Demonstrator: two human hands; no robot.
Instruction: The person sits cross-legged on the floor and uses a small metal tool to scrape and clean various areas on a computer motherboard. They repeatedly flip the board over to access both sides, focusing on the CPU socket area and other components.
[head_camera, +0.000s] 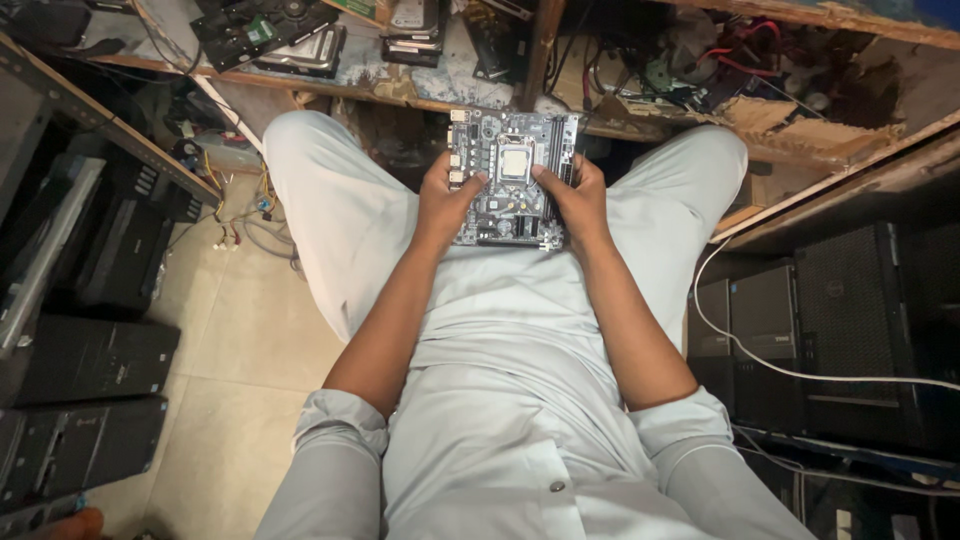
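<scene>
Motherboard (512, 180) resting across my lap, between my knees, held level so the processor socket (514, 163) faces straight up at me; that is why I grip it by the edges and keep my fingers off the middle of the board. My left hand (443, 205) wraps the left edge, thumb laid over the top just beside the socket, the other fingers curled underneath and out of sight; my right hand (575, 200) mirrors it on the right edge, thumb over the top near the memory slots (556, 150), so both hands are clamped on the board. The far edge with the metal ports (459, 150) points away from me, toward the wooden workbench (440, 70); the near edge sits against my light trousers (330, 220), which take some of the weight. On the bench above lie several hard drives (300, 35) and a tangle of cables (720, 70); black computer cases (810, 330) stand on my right, more black units (90, 360) on my left, and a white cable (800, 372) trails across the right-hand cases.
</scene>
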